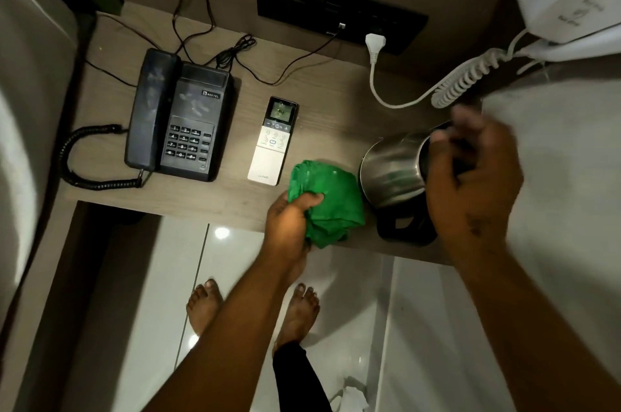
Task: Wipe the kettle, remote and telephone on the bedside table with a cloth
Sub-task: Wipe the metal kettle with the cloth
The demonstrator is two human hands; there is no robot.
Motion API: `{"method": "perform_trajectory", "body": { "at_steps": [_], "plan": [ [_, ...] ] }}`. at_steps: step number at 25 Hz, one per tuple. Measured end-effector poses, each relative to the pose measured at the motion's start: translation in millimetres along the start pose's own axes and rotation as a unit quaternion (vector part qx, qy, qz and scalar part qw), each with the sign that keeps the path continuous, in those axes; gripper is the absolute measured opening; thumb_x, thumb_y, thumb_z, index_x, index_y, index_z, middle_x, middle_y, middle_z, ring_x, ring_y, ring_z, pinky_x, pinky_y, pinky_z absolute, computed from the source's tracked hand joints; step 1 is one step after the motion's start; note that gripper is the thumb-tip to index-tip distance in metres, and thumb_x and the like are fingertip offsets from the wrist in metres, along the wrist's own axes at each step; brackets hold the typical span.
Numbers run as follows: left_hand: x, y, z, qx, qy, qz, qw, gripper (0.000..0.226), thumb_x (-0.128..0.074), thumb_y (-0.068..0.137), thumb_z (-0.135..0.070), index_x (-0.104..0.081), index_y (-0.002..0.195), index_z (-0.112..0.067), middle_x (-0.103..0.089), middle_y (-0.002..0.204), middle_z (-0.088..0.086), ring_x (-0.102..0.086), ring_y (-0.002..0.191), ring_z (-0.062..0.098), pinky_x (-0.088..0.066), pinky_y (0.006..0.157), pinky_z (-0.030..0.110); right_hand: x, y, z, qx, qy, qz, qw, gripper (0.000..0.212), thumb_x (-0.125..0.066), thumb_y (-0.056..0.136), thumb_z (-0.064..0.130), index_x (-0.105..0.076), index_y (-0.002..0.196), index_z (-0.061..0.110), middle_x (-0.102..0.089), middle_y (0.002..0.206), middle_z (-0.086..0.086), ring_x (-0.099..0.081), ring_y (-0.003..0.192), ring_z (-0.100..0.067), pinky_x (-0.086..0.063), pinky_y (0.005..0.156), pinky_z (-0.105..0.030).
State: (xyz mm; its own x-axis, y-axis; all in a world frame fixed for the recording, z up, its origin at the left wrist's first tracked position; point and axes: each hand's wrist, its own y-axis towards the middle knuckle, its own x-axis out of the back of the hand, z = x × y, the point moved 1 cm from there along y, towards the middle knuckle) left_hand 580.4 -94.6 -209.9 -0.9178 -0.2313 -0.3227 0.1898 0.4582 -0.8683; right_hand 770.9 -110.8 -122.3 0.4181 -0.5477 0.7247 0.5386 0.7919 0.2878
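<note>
Left hand (289, 226) squeezes green cloth (324, 201) at front edge of bedside table (111, 156). Right hand (470, 176) grips top of steel kettle (391, 169) near front right corner; kettle tipped, bottom toward cloth, still on black base (405, 226). Looks like kettle wiping just starting. White remote (273, 141) lies mid-table, long way front to back, screen toward wall. Black telephone (179, 119) near left edge, same way. Both likely still to wipe.

On the tabletop (111, 196) I see the telephone (178, 119) at left, the remote (274, 141) to its right, then the cloth (327, 200) near the front edge, with the kettle (393, 169) rightmost, just beside the cloth.
</note>
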Motion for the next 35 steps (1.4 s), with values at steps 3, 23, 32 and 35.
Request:
{"method": "perform_trajectory", "body": {
  "at_steps": [3,23,32,35],
  "plan": [
    [2,4,-10,-0.056,0.021,0.017,0.998,0.029,-0.061,0.097,-0.001,-0.067,0.121,-0.015,-0.075,0.111,0.011,-0.073,0.105,0.033,-0.062,0.086,0.048,-9,-24,6,0.004,-0.088,0.034,0.996,0.039,-0.058,0.09,0.034,-0.048,0.127,0.025,-0.043,0.134,0.0,-0.038,0.121,-0.002,-0.036,0.093,-0.01],
    [-139,46,-16,-0.217,0.308,0.225,0.899,0.045,-0.06,0.101,-0.012,-0.055,0.145,-0.009,-0.059,0.147,0.006,-0.052,0.14,0.021,-0.043,0.119,0.039,-34,43,-51,-0.161,-0.155,-0.008,0.975,0.035,-0.033,0.101,0.031,-0.053,0.128,0.023,-0.068,0.116,-0.003,-0.062,0.1,-0.021,-0.035,0.069,-0.015],
    [-90,43,22,-0.148,0.224,0.065,0.961,0.045,-0.052,0.105,-0.004,-0.048,0.15,-0.001,-0.062,0.141,0.016,-0.064,0.124,0.025,-0.051,0.112,0.036,-34,44,-51,-0.166,-0.147,0.001,0.975,0.036,-0.032,0.101,0.029,-0.053,0.129,0.02,-0.066,0.122,-0.004,-0.062,0.106,-0.023,-0.037,0.078,-0.021],
    [-113,59,5,-0.135,0.191,0.092,0.968,0.045,-0.049,0.105,0.002,-0.047,0.149,0.001,-0.059,0.144,0.021,-0.057,0.135,0.034,-0.042,0.119,0.05,-34,44,-51,-0.168,-0.15,0.0,0.974,0.036,-0.033,0.101,0.028,-0.053,0.129,0.021,-0.066,0.123,-0.003,-0.062,0.106,-0.023,-0.036,0.078,-0.021]
  ]
}}
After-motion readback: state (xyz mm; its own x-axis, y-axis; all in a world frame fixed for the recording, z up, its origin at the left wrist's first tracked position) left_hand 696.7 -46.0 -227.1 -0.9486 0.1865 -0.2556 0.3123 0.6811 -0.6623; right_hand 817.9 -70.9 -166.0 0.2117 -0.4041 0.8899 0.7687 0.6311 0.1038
